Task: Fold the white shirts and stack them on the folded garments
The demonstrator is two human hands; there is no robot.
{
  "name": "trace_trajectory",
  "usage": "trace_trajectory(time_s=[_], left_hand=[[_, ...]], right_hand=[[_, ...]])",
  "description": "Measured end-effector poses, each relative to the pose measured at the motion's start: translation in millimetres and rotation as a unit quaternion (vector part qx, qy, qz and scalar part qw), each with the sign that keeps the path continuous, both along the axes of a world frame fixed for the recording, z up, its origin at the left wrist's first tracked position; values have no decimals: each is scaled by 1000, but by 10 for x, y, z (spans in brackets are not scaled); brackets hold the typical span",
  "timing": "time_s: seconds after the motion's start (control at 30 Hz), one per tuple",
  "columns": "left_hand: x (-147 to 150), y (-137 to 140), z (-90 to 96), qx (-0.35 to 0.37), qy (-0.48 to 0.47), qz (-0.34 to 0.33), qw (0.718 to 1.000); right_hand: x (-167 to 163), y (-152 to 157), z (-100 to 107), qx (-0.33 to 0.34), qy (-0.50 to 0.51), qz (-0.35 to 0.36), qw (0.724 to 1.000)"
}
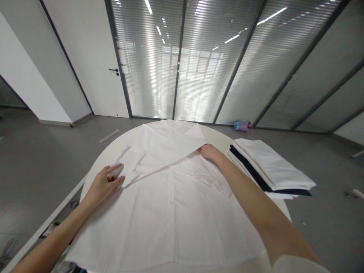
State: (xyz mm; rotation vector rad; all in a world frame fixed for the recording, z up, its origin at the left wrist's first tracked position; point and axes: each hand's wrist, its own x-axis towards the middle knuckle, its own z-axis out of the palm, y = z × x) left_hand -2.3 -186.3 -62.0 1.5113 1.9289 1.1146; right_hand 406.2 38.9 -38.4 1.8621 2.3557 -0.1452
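A white button-up shirt (153, 212) lies spread over a round white table (105, 151), its button strip running down the middle and its hem toward me. Part of it crosses the chest as a flap with a slanting edge. At the flap's right corner, my right hand (210, 151) is closed on the cloth, fingertips partly hidden. My left hand (106, 181) is at the shirt's left side, thumb and fingers curved round a bunched sleeve end. Its fingers are apart, with the cloth between them.
A stack of folded white and dark clothes (275, 163) sits on the table's right side. Beyond the table are a glass partition (199, 76) and a white door (88, 57). A blue and red object (241, 126) lies on the floor by the partition.
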Motion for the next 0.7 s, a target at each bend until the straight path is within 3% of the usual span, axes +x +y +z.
trace_trajectory(time_s=[0.13, 0.23, 0.3, 0.43, 0.6, 0.7], left_hand=[[3, -4, -43, 23, -8, -2, 1000], [-9, 2, -70, 27, -11, 1, 1000], [-20, 8, -76, 22, -5, 2, 1000], [-40, 7, -70, 10, 30, 11, 999], [-36, -18, -78, 7, 42, 22, 999], [-54, -20, -113, -6, 44, 25, 999]], right_hand=[[-141, -239, 321, -19, -39, -1, 999], [-363, -262, 531, 40, -28, 21, 999], [-519, -131, 566, 96, -1, 34, 995], [-627, 386, 307, 143, 35, 28, 989], [-351, 930, -207, 57, 46, -77, 994], [-199, 1059, -368, 37, 60, -108, 992]])
